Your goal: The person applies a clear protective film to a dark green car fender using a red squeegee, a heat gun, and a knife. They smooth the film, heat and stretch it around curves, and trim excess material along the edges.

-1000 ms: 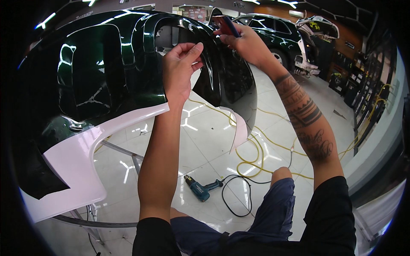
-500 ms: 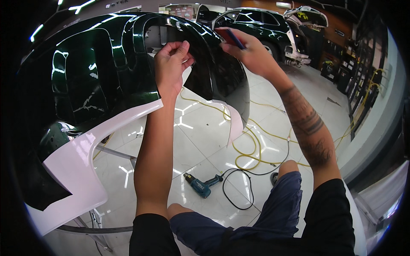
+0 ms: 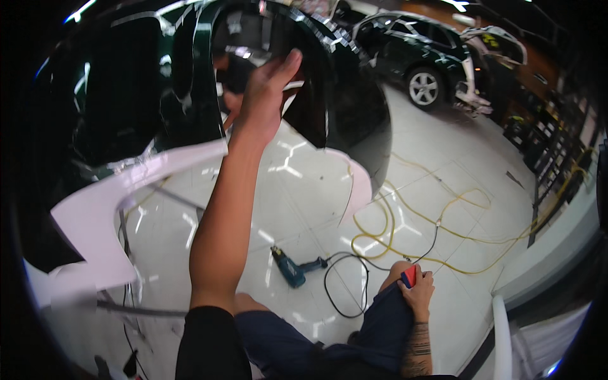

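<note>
left hand [image 3: 263, 95]: raised up and forward, palm flat against the inner face of the dark green car panel [image 3: 158, 95], fingers spread and mostly straight, thumb out to the side; pressing or resting on it, nothing gripped.
right hand [image 3: 418, 292]: down low by the right knee, fingers curled around a small red and blue tool [image 3: 410, 276]; only the tool's top end shows above the fist, so its kind can't be told.
car panel: glossy dark green body part, curved, fills the upper left of the view, raised off the floor; ceiling lights reflect in it. Its arch-shaped opening sits right around the left hand.
white edge [image 3: 107, 202]: pale white strip or film along the panel's lower rim, runs from lower left up toward the left forearm; a second white bit hangs at the panel's right lower end [image 3: 361, 180].
drill [image 3: 291, 269]: blue power drill lying on the white floor [image 3: 443, 145], between the left arm and the right knee, black cord [image 3: 345, 297] looping from it.
yellow hose or cable [image 3: 405, 221]: loose coils on the floor, right of the drill, trailing off to the right.
legs: person crouched or seated, dark blue shorts [image 3: 380, 329], right knee just under the right hand.
car [image 3: 411, 54]: dark green car parked well behind, upper right.
shelving [image 3: 557, 139]: dark racks along the right wall, details too small.
</note>
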Tool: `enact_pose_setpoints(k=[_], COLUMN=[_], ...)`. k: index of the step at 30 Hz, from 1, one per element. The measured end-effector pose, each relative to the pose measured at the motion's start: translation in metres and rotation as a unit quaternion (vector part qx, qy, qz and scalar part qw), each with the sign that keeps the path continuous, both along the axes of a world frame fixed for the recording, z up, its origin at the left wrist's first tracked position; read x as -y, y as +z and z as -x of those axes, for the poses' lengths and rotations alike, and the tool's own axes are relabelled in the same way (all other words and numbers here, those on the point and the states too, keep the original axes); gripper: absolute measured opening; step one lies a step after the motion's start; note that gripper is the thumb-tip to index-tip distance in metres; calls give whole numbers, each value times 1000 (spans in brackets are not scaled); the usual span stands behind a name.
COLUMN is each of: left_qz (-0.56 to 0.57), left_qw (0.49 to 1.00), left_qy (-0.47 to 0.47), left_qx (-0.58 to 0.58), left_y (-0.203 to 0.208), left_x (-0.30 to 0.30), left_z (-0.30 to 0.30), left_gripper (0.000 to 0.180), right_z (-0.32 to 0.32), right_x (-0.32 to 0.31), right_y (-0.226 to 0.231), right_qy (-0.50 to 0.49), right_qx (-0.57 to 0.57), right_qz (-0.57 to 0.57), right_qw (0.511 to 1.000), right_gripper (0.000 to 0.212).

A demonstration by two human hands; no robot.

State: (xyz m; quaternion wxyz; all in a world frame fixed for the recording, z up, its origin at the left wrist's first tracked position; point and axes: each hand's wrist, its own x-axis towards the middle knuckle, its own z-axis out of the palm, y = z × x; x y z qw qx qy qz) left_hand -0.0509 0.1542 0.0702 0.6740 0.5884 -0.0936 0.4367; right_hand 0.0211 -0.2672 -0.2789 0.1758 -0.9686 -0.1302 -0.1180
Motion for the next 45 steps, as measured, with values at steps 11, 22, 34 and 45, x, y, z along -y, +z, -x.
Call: enact_pose_setpoints(k=[11, 22, 34, 45], left_qz=[-234, -167, -145, -46], left_qw=[970, 927, 941, 980], left_qy=[53, 300, 269, 179], left_qx=[-26, -149, -149, -68], left_y=[0, 8, 19, 6], left_x=[7, 31, 43, 35], left_z=[37, 51, 44, 33], left_gripper=[25, 14, 16, 21], right_z=[-47, -59, 59, 61], right_x=[-90, -312, -253, -145], right_y=[-19, -299, -274, -37], right_qy=[164, 462, 347, 326], right_qx=[61, -225, -442, -695], right_qz=[50, 225, 45, -367], right_qw=[983, 828, 826, 526], right_gripper=[72, 50, 60, 27])
